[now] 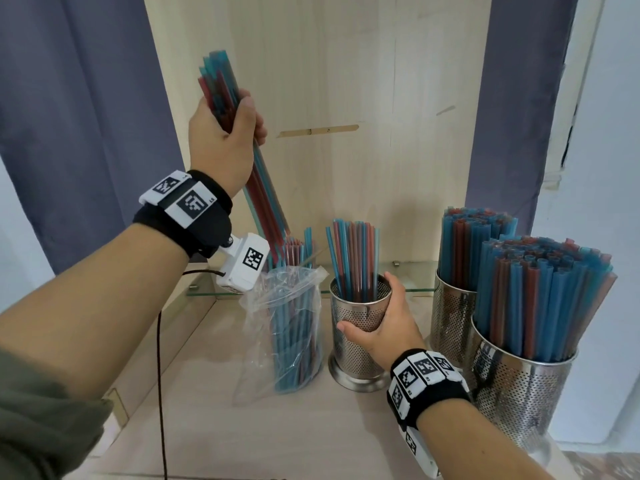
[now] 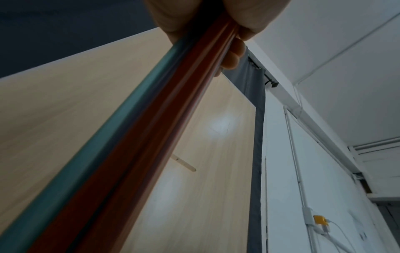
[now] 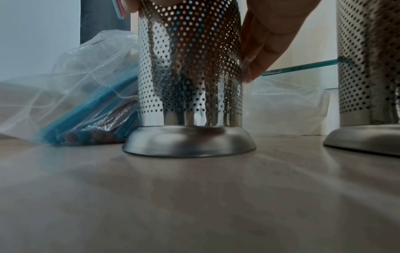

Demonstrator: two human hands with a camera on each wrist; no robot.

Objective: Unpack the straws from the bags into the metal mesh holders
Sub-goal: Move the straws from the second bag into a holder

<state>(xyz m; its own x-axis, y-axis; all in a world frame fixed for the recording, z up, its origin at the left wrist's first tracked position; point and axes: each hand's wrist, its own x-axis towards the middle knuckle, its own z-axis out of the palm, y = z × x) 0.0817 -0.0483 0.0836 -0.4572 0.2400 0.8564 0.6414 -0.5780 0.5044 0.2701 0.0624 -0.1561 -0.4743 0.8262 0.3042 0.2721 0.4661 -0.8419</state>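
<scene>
Left hand (image 1: 225, 136) fisted round straw bundle (image 1: 221, 91), raised over bag (image 1: 284, 327); right hand (image 1: 384, 327) wrapped round middle holder (image 1: 356, 344) (part-filled), mid-counter (image 1: 277, 438).

Below the left hand (image 1: 221, 140), lower ends of the gripped straw bundle (image 1: 266, 188) lost behind the wrist camera (image 1: 244, 268) and the bag (image 1: 287, 327). In the left wrist view, bundle blurred, single straws not countable, hand cut by the top edge. Right hand (image 1: 381, 323) round the middle holder (image 1: 358, 341): fingers hidden behind its far side; top cropped in the right wrist view
</scene>
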